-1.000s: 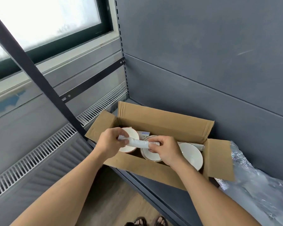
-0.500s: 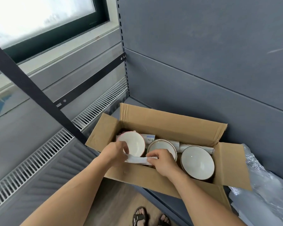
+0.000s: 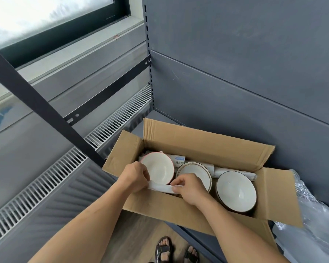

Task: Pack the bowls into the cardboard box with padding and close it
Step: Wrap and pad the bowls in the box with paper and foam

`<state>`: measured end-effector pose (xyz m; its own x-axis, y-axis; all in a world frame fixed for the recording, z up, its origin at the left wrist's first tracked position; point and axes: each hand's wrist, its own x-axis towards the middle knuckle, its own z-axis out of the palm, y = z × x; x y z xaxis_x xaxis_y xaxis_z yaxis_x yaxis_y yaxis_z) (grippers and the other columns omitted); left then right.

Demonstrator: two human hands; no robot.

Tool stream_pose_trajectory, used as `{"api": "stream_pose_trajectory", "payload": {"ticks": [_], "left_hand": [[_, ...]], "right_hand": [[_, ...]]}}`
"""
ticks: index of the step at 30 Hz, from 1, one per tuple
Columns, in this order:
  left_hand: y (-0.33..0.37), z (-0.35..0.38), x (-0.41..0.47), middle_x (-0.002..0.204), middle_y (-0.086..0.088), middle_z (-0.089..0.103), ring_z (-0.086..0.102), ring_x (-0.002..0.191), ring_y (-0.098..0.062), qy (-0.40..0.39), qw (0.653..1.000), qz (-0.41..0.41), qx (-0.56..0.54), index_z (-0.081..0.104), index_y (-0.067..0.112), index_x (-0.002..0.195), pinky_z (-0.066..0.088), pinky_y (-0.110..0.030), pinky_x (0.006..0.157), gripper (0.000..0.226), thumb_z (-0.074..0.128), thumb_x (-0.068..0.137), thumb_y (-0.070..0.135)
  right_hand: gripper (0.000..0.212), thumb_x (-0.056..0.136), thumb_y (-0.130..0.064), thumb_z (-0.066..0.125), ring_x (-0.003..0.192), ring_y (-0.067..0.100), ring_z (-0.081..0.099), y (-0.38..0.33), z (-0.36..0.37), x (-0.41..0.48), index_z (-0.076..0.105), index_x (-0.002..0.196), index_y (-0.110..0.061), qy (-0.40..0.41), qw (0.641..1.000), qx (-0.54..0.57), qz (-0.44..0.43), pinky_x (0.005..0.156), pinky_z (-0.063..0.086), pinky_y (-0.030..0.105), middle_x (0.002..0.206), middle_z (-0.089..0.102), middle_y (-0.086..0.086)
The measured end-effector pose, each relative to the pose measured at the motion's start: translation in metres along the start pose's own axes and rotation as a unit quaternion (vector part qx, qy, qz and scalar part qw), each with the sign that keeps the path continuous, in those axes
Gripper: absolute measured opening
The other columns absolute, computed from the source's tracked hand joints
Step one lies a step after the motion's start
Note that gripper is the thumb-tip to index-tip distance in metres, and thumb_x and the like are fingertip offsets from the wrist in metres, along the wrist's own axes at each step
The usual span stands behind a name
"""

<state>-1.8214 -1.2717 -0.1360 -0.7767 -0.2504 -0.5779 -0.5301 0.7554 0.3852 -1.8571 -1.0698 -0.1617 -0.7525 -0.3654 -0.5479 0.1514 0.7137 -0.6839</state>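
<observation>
Standing open on the grey shelf [image 3: 194, 242], the cardboard box [image 3: 198, 141] holds three bowls in a row, its flaps raised and its near wall seemingly past the shelf front; lean on that wall and you may tip the box toward you. The dark-rimmed bowl [image 3: 235, 192] at the right sits close to the brown-rimmed bowl [image 3: 196, 170], which lies just beside the pink-rimmed bowl [image 3: 160, 169]. No padding shows between their rims, so a jolt could chip them. Your left hand [image 3: 135, 177] and right hand [image 3: 190, 188] each pinch one end of a rolled white padding sheet [image 3: 160, 187] at the near wall. Forcing it down may knock the bowls together; letting go early may let it unroll.
</observation>
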Motion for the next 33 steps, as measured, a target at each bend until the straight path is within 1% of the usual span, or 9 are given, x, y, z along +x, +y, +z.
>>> {"api": "stream_pose_trajectory", "payload": {"ticks": [4,7,11,15,19,24,27,30,33], "left_hand": [[0.001,-0.001,0.0,0.078,0.005,0.066,0.059,0.067,-0.007,0.009,1.0,-0.015,-0.019,0.068,0.021,0.071,0.04,-0.01,0.047,0.019,0.078,0.074,0.006],[0.001,0.0,-0.001,0.075,0.005,0.065,0.058,0.065,-0.007,0.016,0.999,-0.019,-0.028,0.066,0.021,0.067,0.039,-0.011,0.046,0.022,0.08,0.072,0.005],[0.001,0.003,-0.001,0.072,0.003,0.063,0.056,0.063,-0.008,0.038,0.999,-0.022,-0.026,0.061,0.02,0.063,0.037,-0.013,0.045,0.025,0.08,0.069,0.005],[0.003,0.007,-0.002,0.075,0.0,0.066,0.06,0.067,-0.014,0.061,0.998,-0.015,-0.005,0.064,0.017,0.069,0.048,-0.019,0.053,0.019,0.079,0.07,0.005],[0.005,0.009,-0.002,0.076,0.001,0.062,0.055,0.065,-0.01,0.065,0.998,-0.009,0.008,0.061,0.018,0.072,0.043,-0.017,0.051,0.021,0.073,0.073,0.001],[0.001,0.01,0.002,0.077,0.001,0.063,0.054,0.065,-0.008,0.055,0.998,-0.028,-0.018,0.062,0.019,0.068,0.039,-0.016,0.047,0.022,0.072,0.07,-0.001],[0.0,0.013,0.003,0.076,0.0,0.063,0.053,0.066,-0.009,0.071,0.997,-0.031,-0.021,0.061,0.019,0.065,0.04,-0.017,0.048,0.027,0.064,0.069,-0.008],[0.0,0.014,0.003,0.075,0.002,0.062,0.056,0.068,-0.011,0.077,0.997,-0.009,0.011,0.06,0.022,0.064,0.044,-0.02,0.05,0.034,0.056,0.072,-0.011],[0.002,0.013,0.001,0.081,0.002,0.066,0.062,0.073,-0.017,0.083,0.991,0.033,0.103,0.066,0.023,0.072,0.054,-0.028,0.057,0.033,0.052,0.077,-0.006]], "right_hand": [[0.01,0.085,-0.019,0.073,0.083,0.001,0.059,0.001,0.0,-0.002,0.074,0.093,-0.024,-0.003,1.0,-0.022,-0.009,0.063,0.04,0.012,0.091,0.066,-0.011],[0.009,0.084,-0.02,0.075,0.082,0.0,0.058,0.004,0.002,-0.003,0.075,0.091,-0.026,-0.002,0.999,-0.04,-0.023,0.063,0.039,0.011,0.09,0.065,-0.013],[0.011,0.083,-0.016,0.076,0.084,0.001,0.059,0.004,0.003,-0.001,0.077,0.091,-0.023,-0.001,0.996,-0.072,-0.051,0.065,0.041,0.01,0.094,0.069,-0.008],[0.014,0.081,-0.01,0.075,0.083,0.007,0.06,0.004,0.004,0.003,0.077,0.088,-0.022,-0.006,0.988,-0.13,-0.08,0.069,0.043,0.015,0.094,0.07,-0.005],[0.017,0.082,-0.007,0.072,0.087,0.012,0.062,0.004,0.004,0.006,0.076,0.09,-0.022,-0.019,0.98,-0.17,-0.107,0.078,0.052,0.026,0.099,0.07,-0.003],[0.017,0.086,-0.01,0.069,0.091,0.018,0.063,0.003,0.003,0.007,0.076,0.094,-0.023,-0.03,0.962,-0.235,-0.139,0.077,0.054,0.03,0.101,0.069,-0.002],[0.019,0.088,-0.01,0.065,0.093,0.019,0.063,0.002,0.003,0.008,0.075,0.097,-0.025,-0.038,0.946,-0.278,-0.162,0.077,0.053,0.031,0.104,0.069,-0.003],[0.024,0.087,-0.009,0.063,0.095,0.022,0.063,0.001,0.003,0.012,0.075,0.099,-0.026,-0.048,0.93,-0.317,-0.181,0.078,0.053,0.033,0.105,0.069,-0.002],[0.026,0.087,-0.008,0.065,0.093,0.024,0.064,0.0,0.001,0.014,0.076,0.102,-0.026,-0.055,0.919,-0.344,-0.186,0.077,0.053,0.032,0.107,0.069,0.0]]}}
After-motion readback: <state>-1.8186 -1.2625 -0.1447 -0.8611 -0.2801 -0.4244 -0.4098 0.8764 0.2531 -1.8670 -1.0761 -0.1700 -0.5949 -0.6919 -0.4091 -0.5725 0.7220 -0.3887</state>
